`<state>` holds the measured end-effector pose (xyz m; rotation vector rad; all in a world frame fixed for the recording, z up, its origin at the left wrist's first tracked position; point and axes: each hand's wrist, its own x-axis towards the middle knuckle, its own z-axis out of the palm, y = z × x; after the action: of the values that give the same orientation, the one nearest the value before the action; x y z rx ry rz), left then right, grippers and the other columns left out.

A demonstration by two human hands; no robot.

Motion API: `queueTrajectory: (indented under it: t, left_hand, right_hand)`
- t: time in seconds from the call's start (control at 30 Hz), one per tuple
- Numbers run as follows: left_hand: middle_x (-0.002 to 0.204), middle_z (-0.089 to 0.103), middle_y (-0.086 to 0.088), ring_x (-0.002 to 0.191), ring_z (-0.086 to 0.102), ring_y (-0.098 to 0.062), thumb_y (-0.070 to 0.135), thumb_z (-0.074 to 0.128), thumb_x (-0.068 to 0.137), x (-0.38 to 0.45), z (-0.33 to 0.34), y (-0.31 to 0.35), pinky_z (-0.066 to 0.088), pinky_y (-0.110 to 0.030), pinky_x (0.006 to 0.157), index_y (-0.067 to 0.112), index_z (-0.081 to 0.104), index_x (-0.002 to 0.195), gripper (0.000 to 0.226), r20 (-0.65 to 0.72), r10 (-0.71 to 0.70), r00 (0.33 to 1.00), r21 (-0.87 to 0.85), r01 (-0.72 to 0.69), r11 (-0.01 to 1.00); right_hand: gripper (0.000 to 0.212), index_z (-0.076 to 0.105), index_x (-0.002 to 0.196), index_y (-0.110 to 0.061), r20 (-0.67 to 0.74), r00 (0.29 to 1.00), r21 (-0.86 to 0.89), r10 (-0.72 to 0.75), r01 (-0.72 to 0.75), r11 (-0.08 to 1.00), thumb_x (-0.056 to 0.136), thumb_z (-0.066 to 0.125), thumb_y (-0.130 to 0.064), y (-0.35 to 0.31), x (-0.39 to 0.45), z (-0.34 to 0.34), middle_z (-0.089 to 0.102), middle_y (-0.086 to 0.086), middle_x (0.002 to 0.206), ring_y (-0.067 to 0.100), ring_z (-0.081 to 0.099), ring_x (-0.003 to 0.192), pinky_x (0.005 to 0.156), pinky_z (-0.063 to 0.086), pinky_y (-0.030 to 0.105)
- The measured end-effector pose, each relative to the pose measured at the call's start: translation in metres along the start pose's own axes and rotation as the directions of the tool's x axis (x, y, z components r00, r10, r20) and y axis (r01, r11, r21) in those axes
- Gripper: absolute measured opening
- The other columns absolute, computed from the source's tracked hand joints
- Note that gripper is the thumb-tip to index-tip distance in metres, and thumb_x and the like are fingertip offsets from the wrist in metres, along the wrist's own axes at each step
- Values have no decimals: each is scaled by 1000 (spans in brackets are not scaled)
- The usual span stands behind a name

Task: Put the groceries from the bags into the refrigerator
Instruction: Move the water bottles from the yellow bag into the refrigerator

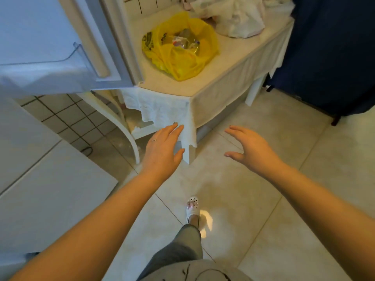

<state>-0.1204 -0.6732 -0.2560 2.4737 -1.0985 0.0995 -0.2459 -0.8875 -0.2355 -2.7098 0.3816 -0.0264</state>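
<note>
I had both arms stretched forward at the centre of the frame, and neither carried anything: the left hand (162, 147) was flat with its fingers (178, 127) released and spread near the hanging corner of the white lace-edged cloth (162, 110), and the right hand (249, 148) was just as slack and empty over the pale tiled floor (284, 179). The groceries I was after sat in the upper middle of the frame, on the cream cloth-covered counter (182, 82): a crumpled yellow plastic bag (182, 49) lay open with shiny wrapped packages showing inside, and behind it, toward the upper right, a white plastic bag (239, 19) was still bulging. At the upper left the white refrigerator door (60, 47) stood open, its clear door shelf bare as far as I could see; the inner shelves were out of view. I judged the job far from finished, with both bags still holding goods, and I could not tell how much was already stored. I reckoned the next reach was for the yellow bag.
</note>
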Motion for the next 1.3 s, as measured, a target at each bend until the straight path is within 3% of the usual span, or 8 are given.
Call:
queueTrajectory:
  t: [0.27,0.4,0.67,0.8,1.0,1.3]
  left_hand:
    - [151,31,-2,138,30,-22,28,60,90,172,40,-13,29,-41,111,19,34,144,60,-28,-38,999,-85,35,996]
    - [148,36,-7,134,35,-26,23,64,87,250,48,-20,29,-39,110,14,39,141,61,-62,-40,997,-96,34,995]
    - [145,41,-8,130,40,-28,24,67,84,366,80,-35,33,-38,105,15,42,139,61,-122,-145,982,-51,139,989]
    - [140,47,-12,125,46,-31,27,64,81,424,103,-42,37,-43,103,10,46,136,60,-190,-260,947,-22,261,965]
    - [137,50,-13,123,47,-32,21,75,77,491,131,-20,34,-37,103,9,47,135,65,-237,-458,857,-14,468,884]
    - [135,51,-11,121,48,-30,22,74,78,532,148,-28,39,-38,100,13,47,136,65,-263,-623,737,-8,644,765]
  right_hand:
    - [69,36,143,-20,1,998,20,-59,59,998,83,69,-31,55,161,-39,32,2,151,20,29,137,111,24,32]
    - [69,36,142,-19,5,994,-4,-113,113,994,82,70,-29,78,235,-63,31,4,151,20,29,138,110,19,27]
    - [67,41,140,-18,44,969,73,-244,241,968,81,71,-28,142,378,-91,34,7,149,23,30,137,112,22,32]
    - [67,45,138,-16,70,924,62,-376,372,926,78,74,-29,179,461,-106,38,7,147,25,35,135,109,26,33]
    - [69,42,139,-20,160,833,85,-530,523,848,79,73,-32,223,563,-133,35,2,149,20,32,136,109,22,27]
    - [69,34,144,-22,334,694,93,-638,649,755,84,66,-34,235,656,-113,26,-3,152,16,24,139,108,16,21]
